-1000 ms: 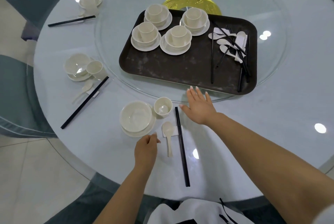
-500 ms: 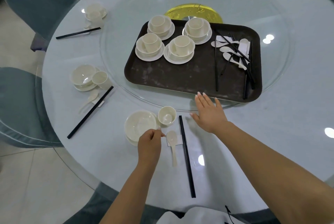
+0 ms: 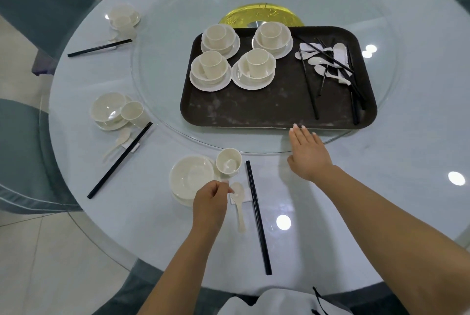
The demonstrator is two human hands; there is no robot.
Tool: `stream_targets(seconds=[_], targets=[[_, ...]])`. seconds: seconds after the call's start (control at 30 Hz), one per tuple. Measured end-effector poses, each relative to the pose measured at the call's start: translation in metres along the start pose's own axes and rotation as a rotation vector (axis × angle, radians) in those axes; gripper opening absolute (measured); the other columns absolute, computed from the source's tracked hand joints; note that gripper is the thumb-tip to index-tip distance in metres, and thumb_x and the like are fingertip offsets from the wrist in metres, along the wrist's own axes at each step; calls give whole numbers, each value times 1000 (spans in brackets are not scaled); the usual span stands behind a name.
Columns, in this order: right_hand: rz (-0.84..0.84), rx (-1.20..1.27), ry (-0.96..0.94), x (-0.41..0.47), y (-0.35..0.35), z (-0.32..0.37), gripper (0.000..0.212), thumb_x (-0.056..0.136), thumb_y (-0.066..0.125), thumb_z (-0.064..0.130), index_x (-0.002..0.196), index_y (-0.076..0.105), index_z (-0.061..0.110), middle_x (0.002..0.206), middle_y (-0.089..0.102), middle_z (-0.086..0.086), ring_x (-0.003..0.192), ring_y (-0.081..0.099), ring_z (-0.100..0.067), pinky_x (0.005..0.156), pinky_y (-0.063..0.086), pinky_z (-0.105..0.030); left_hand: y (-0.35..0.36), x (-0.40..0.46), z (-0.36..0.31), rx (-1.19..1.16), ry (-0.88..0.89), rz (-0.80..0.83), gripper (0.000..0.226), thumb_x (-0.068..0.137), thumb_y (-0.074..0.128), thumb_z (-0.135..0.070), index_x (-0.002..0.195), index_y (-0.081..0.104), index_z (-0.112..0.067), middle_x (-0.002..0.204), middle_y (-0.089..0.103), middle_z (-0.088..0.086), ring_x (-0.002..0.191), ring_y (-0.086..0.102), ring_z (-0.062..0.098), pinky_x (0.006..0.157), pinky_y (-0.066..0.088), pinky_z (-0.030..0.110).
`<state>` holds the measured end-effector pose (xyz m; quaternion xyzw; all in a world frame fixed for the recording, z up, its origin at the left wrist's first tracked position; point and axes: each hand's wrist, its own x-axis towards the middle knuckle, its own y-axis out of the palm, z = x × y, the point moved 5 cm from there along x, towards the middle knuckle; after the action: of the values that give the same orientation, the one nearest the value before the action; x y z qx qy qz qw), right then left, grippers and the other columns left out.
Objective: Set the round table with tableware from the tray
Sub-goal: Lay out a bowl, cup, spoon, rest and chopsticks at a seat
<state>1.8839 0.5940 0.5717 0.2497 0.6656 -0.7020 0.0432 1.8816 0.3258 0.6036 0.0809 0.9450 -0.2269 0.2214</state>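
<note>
Centrally, a dark rectangular tray [image 3: 254, 113] with rounded corners is seen on a glass turntable [image 3: 157, 101], loaded with four cream cup-and-bowl stacks [image 3: 211, 70], glossy spoons [image 3: 318, 61] and black chopsticks [image 3: 309, 85]. Lower in the frame, a round bowl [image 3: 190, 176], smooth cup [image 3: 228, 163], spoon [image 3: 239, 202] and slim chopsticks [image 3: 258, 215] are laid on the pale round table [image 3: 381, 187]. The left hand [image 3: 209, 202] is loosely curled beside the bowl; what it pinches cannot be told. The right hand [image 3: 307, 153] is flattened, fingers straight, at the turntable's rim.
</note>
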Motion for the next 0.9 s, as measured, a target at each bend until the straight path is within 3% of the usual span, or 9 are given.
stream_targets(seconds=[0.27, 0.57, 0.73, 0.9], targets=[[20, 56, 197, 2, -13, -24, 69, 99, 35, 22, 155, -3, 7, 164, -9, -6, 150, -11, -26, 121, 7, -46, 2, -6, 1, -6, 9, 10, 33, 95, 54, -25, 68, 66, -11, 60, 50, 0, 59, 45, 14, 61, 40, 30], [-32, 113, -60, 11, -20, 23, 71, 97, 39, 19, 156, -1, 13, 164, -7, -3, 151, -7, -22, 121, 6, -46, 7, -9, -5, -19, 0, 4, 33, 94, 54, -23, 65, 67, -14, 56, 53, -7, 58, 47, 13, 62, 41, 30], [19, 136, -50, 13, -14, 21, 72, 96, 40, 17, 156, 2, 14, 164, -4, -4, 151, -6, -22, 121, 7, -46, 13, -11, -6, -27, -22, 6, 33, 94, 54, -24, 65, 66, -16, 51, 55, -15, 58, 49, 10, 63, 42, 28], [9, 166, -15, 13, -17, 1, 70, 96, 45, 24, 156, 10, 11, 164, 3, -6, 151, -2, -24, 121, 10, -43, 22, -13, -4, -29, -47, -5, 33, 95, 54, -28, 68, 67, -14, 61, 54, -4, 60, 49, 13, 65, 44, 30]])
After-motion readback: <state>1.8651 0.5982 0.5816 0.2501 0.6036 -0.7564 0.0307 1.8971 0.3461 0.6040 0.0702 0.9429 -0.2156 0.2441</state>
